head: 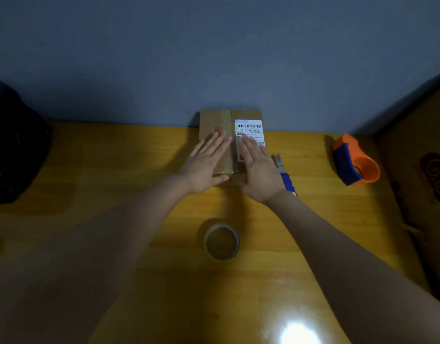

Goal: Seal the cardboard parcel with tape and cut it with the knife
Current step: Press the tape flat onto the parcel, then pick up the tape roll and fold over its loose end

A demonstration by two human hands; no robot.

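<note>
Our hands, left (206,165) and right (260,170), lie open and flat on the parcel (229,120); the knife (284,175) lies just beside the right.

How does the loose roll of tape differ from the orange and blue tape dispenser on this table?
The tape roll lies flat near the person, below the hands; the tape dispenser sits on the table's far right. The tape roll is a bare, pale yellowish ring; the tape dispenser is orange with a blue handle. The tape roll looks smaller than the tape dispenser. Neither is touched: both hands press flat on the cardboard parcel.
</note>
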